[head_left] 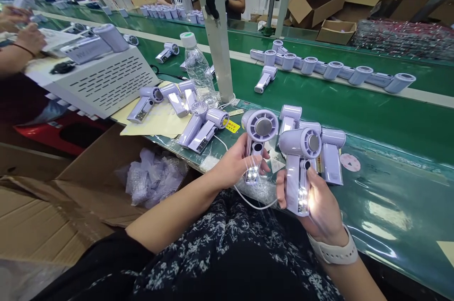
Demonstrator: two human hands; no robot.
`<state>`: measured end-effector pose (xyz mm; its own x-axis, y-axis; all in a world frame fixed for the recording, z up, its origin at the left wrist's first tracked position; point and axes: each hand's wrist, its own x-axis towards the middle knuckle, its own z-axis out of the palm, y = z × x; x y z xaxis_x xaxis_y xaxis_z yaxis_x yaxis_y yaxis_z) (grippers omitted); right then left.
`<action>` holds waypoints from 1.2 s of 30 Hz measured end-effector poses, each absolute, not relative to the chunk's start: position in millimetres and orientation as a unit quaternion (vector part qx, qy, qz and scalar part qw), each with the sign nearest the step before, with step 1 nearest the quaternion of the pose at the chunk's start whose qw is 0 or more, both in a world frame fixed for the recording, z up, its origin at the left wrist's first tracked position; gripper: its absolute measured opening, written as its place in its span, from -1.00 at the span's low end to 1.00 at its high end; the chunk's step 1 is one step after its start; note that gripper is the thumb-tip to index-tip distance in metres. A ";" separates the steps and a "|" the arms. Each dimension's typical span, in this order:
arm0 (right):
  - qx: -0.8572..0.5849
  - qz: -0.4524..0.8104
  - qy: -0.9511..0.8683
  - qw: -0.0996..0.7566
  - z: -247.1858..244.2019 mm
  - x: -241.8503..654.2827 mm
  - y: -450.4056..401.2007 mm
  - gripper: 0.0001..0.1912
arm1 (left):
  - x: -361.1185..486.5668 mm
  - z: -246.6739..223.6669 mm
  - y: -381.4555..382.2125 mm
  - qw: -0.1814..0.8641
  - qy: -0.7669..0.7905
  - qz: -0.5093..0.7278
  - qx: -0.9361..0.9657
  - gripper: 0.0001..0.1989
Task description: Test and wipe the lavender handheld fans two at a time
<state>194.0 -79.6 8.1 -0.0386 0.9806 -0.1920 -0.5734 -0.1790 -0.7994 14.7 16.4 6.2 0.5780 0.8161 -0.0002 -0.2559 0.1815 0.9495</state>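
My left hand [236,161] is wrapped round the handle of a lilac handheld fan [263,126], its round head up. My right hand [321,199] grips a second lilac fan [298,145] by the handle, with the thumb beside its dark round button. Lights glow on the lower handles of both. Right behind the held fans, more lilac fans [332,154] lie on the green bench. Left of my left hand, a pair of fans [202,128] rests near the bench edge, and others [146,102] lie on yellow paper. A white cable loops below my left hand.
An upright post [216,31] and a plastic bottle [198,67] stand beyond the left fans. A slotted metal box [109,79] is at left, above an open carton [88,173] of bubble wrap. Fans line the green conveyor [354,102]. Another person's hands [30,38] show far left.
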 end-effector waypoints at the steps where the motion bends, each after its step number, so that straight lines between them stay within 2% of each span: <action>1: -0.383 0.670 -0.262 0.579 6.8 193.9 -79.0 -0.58 | 14.7 6.3 16.3 0.716 0.286 0.372 0.516 -0.51; 5: -0.441 0.633 -0.218 0.597 -1.6 192.6 -79.0 -0.56 | 12.1 7.6 12.9 0.707 0.336 0.354 0.512 -0.39; 14: -0.398 0.623 -0.239 0.629 25.7 190.4 -87.0 -0.76 | 3.4 38.1 -9.6 0.781 0.223 0.343 0.473 -0.57; 16: -0.394 0.622 -0.252 0.628 32.3 191.5 -85.3 -0.74 | 3.2 43.2 -10.0 0.794 0.215 0.341 0.455 -0.57; 20: -0.374 0.635 -0.238 0.633 39.7 188.9 -78.2 -0.67 | 5.1 42.1 -6.5 0.833 0.209 0.299 0.415 -0.39; 23: -0.375 0.660 -0.217 0.613 43.2 186.1 -75.0 -0.62 | 5.2 37.0 -3.6 0.842 0.225 0.277 0.404 -0.37; 26: -0.374 0.661 -0.221 0.611 46.0 184.7 -75.3 -0.60 | 3.1 35.3 -2.2 0.830 0.247 0.315 0.387 -0.45; 31: -0.341 0.639 -0.223 0.652 48.2 187.9 -79.1 -0.70 | -2.5 45.2 -4.8 0.843 0.193 0.321 0.385 -0.76; 36: -0.342 0.603 -0.258 0.673 46.7 197.8 -82.8 -0.74 | -3.9 50.2 -6.4 0.839 0.186 0.305 0.410 -0.58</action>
<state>197.8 -82.8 46.7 0.1390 0.9882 -0.0646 -0.6354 0.0390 -0.7712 -3.9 -6.4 50.2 0.7452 0.6639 -0.0623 -0.3592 0.4783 0.8014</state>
